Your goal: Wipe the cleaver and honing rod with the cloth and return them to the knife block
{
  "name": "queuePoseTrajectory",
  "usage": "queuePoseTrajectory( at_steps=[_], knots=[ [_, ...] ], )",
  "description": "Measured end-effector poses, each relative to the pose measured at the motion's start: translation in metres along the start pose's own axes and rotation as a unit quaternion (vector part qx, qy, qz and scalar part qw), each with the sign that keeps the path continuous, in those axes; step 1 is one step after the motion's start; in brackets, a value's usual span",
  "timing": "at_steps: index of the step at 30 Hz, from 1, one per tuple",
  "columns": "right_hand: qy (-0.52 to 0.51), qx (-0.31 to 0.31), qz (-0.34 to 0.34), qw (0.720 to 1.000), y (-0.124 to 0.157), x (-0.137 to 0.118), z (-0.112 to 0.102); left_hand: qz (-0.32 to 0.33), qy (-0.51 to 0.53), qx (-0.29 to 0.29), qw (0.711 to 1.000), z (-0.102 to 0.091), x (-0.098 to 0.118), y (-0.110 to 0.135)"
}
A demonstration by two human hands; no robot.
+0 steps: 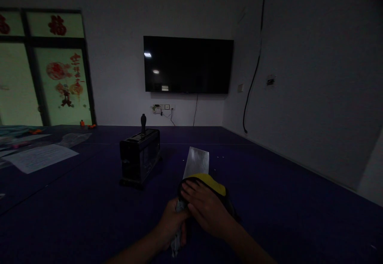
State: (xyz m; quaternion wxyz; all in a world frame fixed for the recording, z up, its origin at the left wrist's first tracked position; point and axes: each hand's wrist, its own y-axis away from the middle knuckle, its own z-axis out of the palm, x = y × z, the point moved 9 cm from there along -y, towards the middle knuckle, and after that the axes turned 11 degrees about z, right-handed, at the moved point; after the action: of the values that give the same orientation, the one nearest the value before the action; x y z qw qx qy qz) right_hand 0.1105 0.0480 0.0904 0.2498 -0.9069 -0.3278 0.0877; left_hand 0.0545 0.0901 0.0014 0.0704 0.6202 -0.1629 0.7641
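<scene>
A cleaver with a broad grey blade [196,160] points away from me, above the dark blue table. My left hand [169,222] is closed around its grey, wrapped-looking handle [176,242]. Over the lower part of the blade lies a yellow cloth with a black edge [211,182]. My right hand [206,208] presses on this cloth, fingers together, and hides part of the blade. To the left stands a glossy black knife block [139,158], with a black knife handle [143,123] sticking up from its top.
Paper sheets [42,157] and a clear plastic bag [74,138] lie on the table [89,216] at left. Small orange items [82,123] sit at its far edge. A television [188,64] hangs on the far wall, and a black cable [253,76] dangles at right.
</scene>
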Motion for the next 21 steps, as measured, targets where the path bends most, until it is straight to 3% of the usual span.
queuePoseTrajectory(
  at_steps=[4, 7, 12, 21],
  knots=[
    [-0.043, -0.066, 0.010, 0.997, 0.000, -0.003, 0.002, -0.004, -0.008, 0.001, 1.000, -0.002, -0.005, -0.001],
    [-0.038, -0.068, 0.034, 0.996, -0.001, 0.004, 0.004, -0.002, -0.010, -0.017, 1.000, 0.001, -0.006, -0.002],
    [0.007, -0.019, 0.081, 0.997, -0.006, 0.023, 0.004, 0.002, -0.028, -0.057, 0.998, 0.008, -0.002, -0.002],
    [0.094, 0.087, 0.116, 0.985, -0.006, 0.037, -0.010, -0.002, -0.037, -0.068, 0.997, 0.008, -0.007, -0.004]
  ],
)
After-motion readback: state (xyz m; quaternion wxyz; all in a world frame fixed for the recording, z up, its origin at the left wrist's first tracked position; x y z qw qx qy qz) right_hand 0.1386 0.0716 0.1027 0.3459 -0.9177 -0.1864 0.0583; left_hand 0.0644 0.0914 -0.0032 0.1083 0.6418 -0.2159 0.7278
